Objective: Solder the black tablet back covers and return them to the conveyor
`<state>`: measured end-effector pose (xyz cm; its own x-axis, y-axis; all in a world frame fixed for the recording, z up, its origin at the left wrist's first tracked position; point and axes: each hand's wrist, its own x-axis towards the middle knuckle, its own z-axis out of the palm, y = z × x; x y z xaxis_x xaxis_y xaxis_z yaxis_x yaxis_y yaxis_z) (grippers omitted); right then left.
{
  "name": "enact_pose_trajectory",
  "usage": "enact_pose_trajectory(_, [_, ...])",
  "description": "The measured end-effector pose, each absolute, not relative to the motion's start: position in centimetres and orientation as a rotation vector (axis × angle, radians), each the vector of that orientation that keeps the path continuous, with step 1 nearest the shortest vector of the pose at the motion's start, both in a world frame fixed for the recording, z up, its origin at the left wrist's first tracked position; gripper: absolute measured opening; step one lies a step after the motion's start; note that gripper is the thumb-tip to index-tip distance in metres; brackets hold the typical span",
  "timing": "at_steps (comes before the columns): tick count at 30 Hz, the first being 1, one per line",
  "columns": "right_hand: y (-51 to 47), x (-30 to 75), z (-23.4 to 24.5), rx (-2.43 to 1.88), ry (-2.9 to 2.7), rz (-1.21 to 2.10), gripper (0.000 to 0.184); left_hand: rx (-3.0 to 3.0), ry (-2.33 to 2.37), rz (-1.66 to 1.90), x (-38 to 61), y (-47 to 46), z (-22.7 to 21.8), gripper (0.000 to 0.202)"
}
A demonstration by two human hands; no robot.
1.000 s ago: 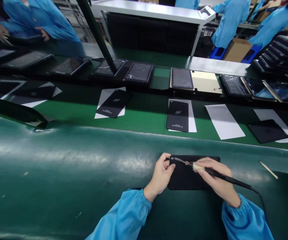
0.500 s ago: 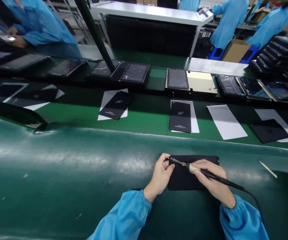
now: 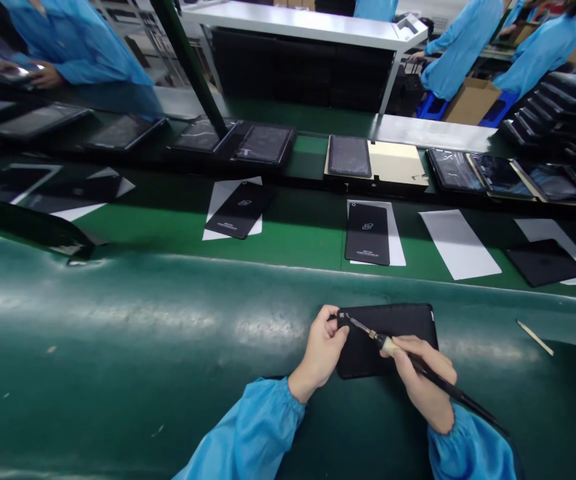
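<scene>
A black tablet back cover (image 3: 388, 320) lies on the green work surface in front of me. My left hand (image 3: 324, 343) grips its upper left corner between thumb and fingers. My right hand (image 3: 423, 370) is closed around a soldering iron (image 3: 379, 339), held like a pen. The iron's metal tip points at the cover's upper left corner, beside a small light-coloured part; whether it touches is too small to tell. A cord runs from the iron's rear end past my right sleeve.
A thin pale stick (image 3: 535, 337) lies to the right. Beyond is a green belt with black back covers (image 3: 368, 233) on white sheets (image 3: 461, 244). Behind it a raised line carries tablets in trays (image 3: 264, 143). A green post (image 3: 191, 67) rises at left; people in blue coats work farther back.
My right hand has moved slightly down and tilts the iron more steeply. The cover has turned a little, its right end rising. Covers and sheets on the belt have shifted right, the trays behind slightly left.
</scene>
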<state>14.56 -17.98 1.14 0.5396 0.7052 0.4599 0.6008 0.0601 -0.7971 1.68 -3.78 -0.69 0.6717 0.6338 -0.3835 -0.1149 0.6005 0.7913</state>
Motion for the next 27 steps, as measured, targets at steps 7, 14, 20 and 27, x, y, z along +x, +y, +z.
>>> enact_pose_trajectory(7, [-17.8,14.4,0.8,-1.602,-1.139,0.109,0.019,0.811,0.717,0.493,1.7,-3.9,-0.9,0.035])
enact_pose_trajectory(14, [-18.1,14.2,0.4,-1.632,-1.118,0.083,0.017,0.811,0.715,0.497,1.8,-3.8,-0.9,0.037])
enact_pose_trajectory(20, [-17.8,13.8,0.8,-1.639,-1.160,0.039,0.015,0.823,0.704,0.499,1.7,-3.8,-0.9,0.034])
enact_pose_trajectory(27, [-17.4,12.3,0.4,-1.637,-1.181,-0.135,0.011,0.834,0.706,0.511,1.7,-3.7,-1.1,0.032])
